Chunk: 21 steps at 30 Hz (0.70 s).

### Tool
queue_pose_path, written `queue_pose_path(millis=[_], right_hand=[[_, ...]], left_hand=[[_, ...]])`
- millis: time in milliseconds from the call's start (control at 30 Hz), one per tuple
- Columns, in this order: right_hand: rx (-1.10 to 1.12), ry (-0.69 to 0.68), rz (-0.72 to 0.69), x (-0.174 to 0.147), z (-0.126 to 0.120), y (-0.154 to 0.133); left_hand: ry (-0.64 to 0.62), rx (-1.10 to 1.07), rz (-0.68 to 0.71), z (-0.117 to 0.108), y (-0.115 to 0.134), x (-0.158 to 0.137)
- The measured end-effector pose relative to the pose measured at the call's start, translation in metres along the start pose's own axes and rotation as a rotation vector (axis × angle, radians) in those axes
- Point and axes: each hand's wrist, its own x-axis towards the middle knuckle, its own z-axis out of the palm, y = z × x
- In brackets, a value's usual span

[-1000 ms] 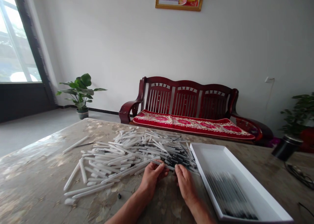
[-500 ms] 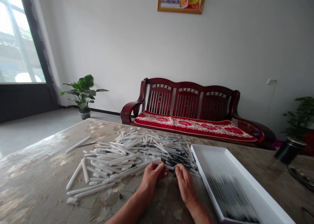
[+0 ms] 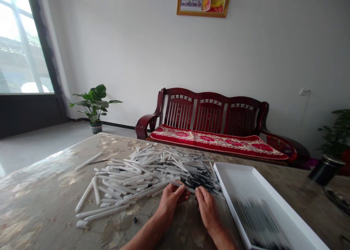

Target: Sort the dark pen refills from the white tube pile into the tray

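A thin whitish pen (image 3: 188, 188) spans the gap between my two hands, just in front of the heap. My left hand (image 3: 171, 202) pinches its left part between thumb and fingers. The fingers of my right hand (image 3: 207, 208) are closed on its right end and hide the tip. Just beyond lies a loose heap of white pen pieces (image 3: 133, 179), mixed on its right side with dark, black-ended ones (image 3: 202, 179). To the right of my right hand, a shallow white box (image 3: 229, 200) holds a row of grey-and-black pens (image 3: 257, 217), blurred.
Everything lies on a patterned brown table (image 3: 41, 210). A small black piece (image 3: 135, 219) sits left of my forearm. At right stand a dark cylindrical container (image 3: 325, 171) and cables (image 3: 335, 199). Behind are a red wooden bench (image 3: 207, 109) and a potted plant (image 3: 95, 104).
The view has shifted slightly. My right fingers now cover the dark end of the pen that showed before. Both hands otherwise keep nearly the same place.
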Motion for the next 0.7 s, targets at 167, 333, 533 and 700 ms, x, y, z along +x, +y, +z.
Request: queue_pose_path(millis=[167, 333, 533, 700], right_hand=[[0.140, -0.034, 0.114, -0.001, 0.003, 0.005], [0.043, -0.010, -0.043, -0.001, 0.001, 0.002], [0.106, -0.039, 0.004, -0.002, 0.008, 0.008], [0.018, -0.004, -0.059, 0.003, 0.006, 0.005]], left_hand=[[0.008, 0.008, 0.004, 0.002, 0.001, -0.002], [0.001, 0.039, 0.011, 0.000, 0.003, -0.003], [-0.051, 0.098, 0.066, -0.001, 0.002, -0.001], [0.030, 0.055, 0.133, 0.000, 0.010, -0.002]])
